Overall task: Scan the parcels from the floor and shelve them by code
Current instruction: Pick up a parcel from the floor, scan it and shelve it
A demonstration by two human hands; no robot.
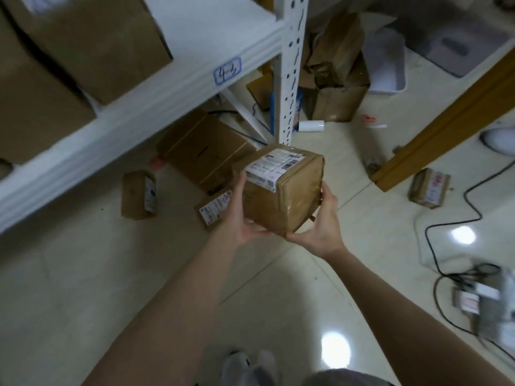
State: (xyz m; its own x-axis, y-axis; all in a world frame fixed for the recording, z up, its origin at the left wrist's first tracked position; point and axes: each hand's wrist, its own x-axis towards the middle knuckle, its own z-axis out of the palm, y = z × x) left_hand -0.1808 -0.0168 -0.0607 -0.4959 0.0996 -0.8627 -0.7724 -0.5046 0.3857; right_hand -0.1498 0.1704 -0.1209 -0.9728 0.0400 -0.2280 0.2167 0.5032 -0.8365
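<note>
Parcel, taped brown box with white label on top, held in mid-air above tiled floor. Left hand grips its left side, right hand cups right lower edge. White shelf tagged 4-3 up left; more small boxes on floor beneath.

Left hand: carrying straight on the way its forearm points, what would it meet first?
The left hand grips the parcel. Carried on together, the line leads toward the white shelf upright; depth is unclear, so the large box on the floor beneath might come first.
</note>
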